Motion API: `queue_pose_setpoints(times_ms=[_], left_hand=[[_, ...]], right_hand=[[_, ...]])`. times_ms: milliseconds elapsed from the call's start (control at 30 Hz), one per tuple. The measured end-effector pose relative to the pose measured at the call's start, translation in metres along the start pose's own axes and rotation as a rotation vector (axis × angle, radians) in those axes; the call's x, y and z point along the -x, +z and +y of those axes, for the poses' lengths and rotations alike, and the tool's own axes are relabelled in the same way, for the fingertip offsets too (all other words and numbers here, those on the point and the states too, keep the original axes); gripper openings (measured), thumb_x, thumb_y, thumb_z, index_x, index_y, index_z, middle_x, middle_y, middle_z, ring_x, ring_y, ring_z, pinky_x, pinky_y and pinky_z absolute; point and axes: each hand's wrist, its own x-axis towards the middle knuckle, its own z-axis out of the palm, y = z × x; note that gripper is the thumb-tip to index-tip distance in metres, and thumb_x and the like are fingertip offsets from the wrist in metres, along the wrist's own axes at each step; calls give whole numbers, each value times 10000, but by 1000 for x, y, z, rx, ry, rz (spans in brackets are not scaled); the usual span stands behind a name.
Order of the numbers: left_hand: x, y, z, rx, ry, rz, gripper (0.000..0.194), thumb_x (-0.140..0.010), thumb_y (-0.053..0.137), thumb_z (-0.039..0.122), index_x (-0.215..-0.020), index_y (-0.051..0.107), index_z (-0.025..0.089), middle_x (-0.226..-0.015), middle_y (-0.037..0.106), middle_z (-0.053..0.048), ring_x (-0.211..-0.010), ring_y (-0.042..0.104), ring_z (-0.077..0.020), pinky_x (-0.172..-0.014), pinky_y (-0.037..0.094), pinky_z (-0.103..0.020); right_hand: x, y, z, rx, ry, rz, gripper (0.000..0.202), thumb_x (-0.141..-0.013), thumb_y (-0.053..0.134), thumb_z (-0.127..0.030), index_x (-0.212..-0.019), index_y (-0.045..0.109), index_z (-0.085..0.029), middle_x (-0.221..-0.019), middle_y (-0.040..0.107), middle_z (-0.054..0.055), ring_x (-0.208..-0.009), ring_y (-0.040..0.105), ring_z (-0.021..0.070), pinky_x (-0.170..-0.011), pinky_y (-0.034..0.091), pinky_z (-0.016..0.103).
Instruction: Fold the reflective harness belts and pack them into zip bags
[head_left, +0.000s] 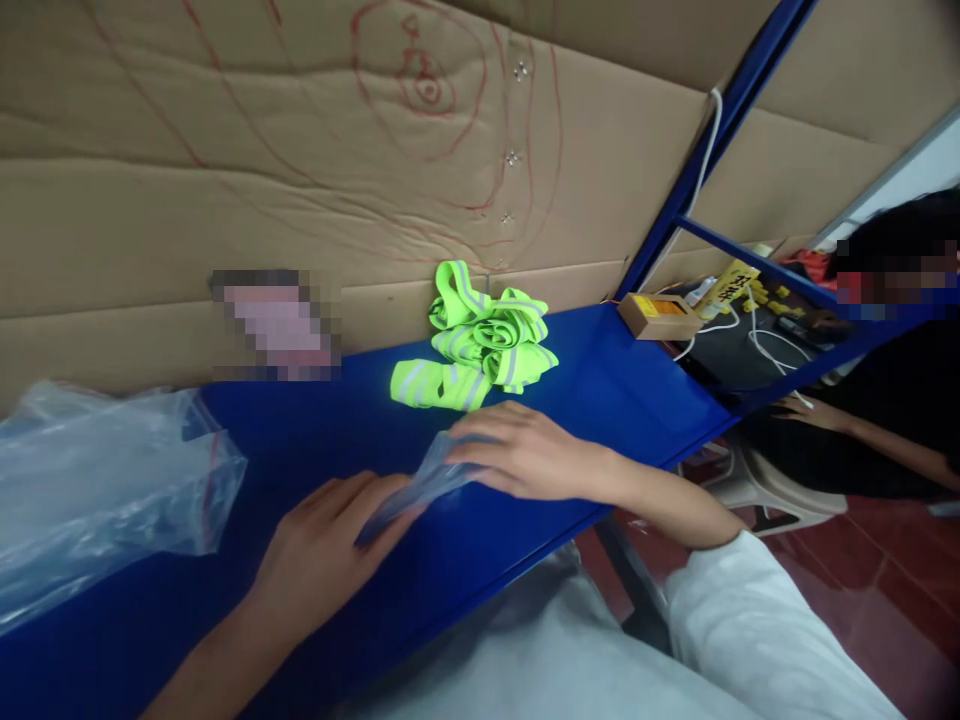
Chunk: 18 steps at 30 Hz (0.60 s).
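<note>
Both hands grip one clear plastic bag [429,472] above the blue table. My left hand [330,535] is closed on its left end, thumb below and fingers above. My right hand [529,452] pinches the other end, with part of the film showing between thumb and fingers. Just beyond my right hand lies a heap of neon-yellow reflective straps [495,335], folded and coiled, with grey stripes. More clear plastic bags [112,490] are piled at the left of the table.
Blue table [300,420] runs along a cardboard wall [300,180] with red drawn lines. A blurred pink item [277,325] leans there. At right are a small cardboard box [658,316], a blue metal frame [757,260] and a seated person's hand [814,410] by cables.
</note>
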Motion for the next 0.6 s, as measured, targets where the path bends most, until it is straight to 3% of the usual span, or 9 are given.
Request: queue_pose_setpoints(times_ms=[100,200,267,333,367,400,433,500,600], left_hand=[[-3,-4,-3,-31,-16,-32,263,-1009,574,422,-1247,636,330,-919,748,-43,-787,732,-255,-731,594,-415],[-6,-31,-23,-160,-171,-46,448,-983,468,554,-1371,630,399,-1227,731,-105,-1069,713,-402,-893,576,-612],[-2,-55,-45,-272,-389,37,608,-929,447,671,-1486,545,448,-1486,599,-84,-1295,592,-491,-1046,455,-760],[12,-76,-74,-345,-558,159,707,-885,505,732,-1545,465,484,-1651,434,-9,-1458,461,-473,-1196,321,-755],[22,-82,-90,-388,-600,140,741,-889,494,753,-1565,449,453,-1702,353,-14,-1512,396,-464,-1232,257,-749],[34,-85,-105,-426,-623,126,765,-862,500,801,-1522,520,414,-1690,383,-38,-1519,382,-474,-1220,231,-779],[48,-86,-119,-418,-700,6,802,-865,480,824,-1516,535,359,-1697,369,-81,-1543,318,-503,-1194,178,-833],[72,-82,-142,-299,-918,-205,823,-866,510,809,-1481,581,266,-1639,446,-178,-1507,337,-562,-1098,193,-907],[88,-74,-158,-259,-961,-249,733,-939,504,711,-1496,569,240,-1606,486,-197,-1478,401,-526,-1084,244,-889]], right_hand=[[23,-5,37,21,89,149,309,-1084,441,-289,-1212,713,-219,-1277,727,75,-1281,624,205,-1095,468,398],[65,-24,69,172,353,568,193,-1021,559,-307,-1068,723,-215,-1312,702,113,-1352,584,260,-1147,433,490],[94,-37,82,194,532,807,181,-980,623,-379,-983,690,-210,-1360,670,138,-1333,602,290,-1138,448,526],[112,-47,89,155,578,970,170,-947,660,-396,-916,652,-229,-1255,713,146,-1218,671,308,-1074,496,538],[115,-50,91,145,568,1031,143,-927,685,-381,-892,646,-248,-1203,731,148,-1185,688,319,-1057,504,539],[114,-52,91,123,549,1056,111,-916,695,-369,-913,652,-267,-1221,726,149,-1198,684,325,-1069,495,541],[107,-53,89,98,522,1076,87,-917,690,-363,-941,663,-283,-1243,719,144,-1216,676,325,-1086,481,541],[78,-53,78,51,429,1073,109,-919,686,-350,-1014,684,-297,-1248,715,135,-1214,675,318,-1081,485,534],[6,-47,48,-4,287,828,233,-997,584,-302,-1206,678,-258,-1285,699,132,-1241,662,290,-1073,506,508]])
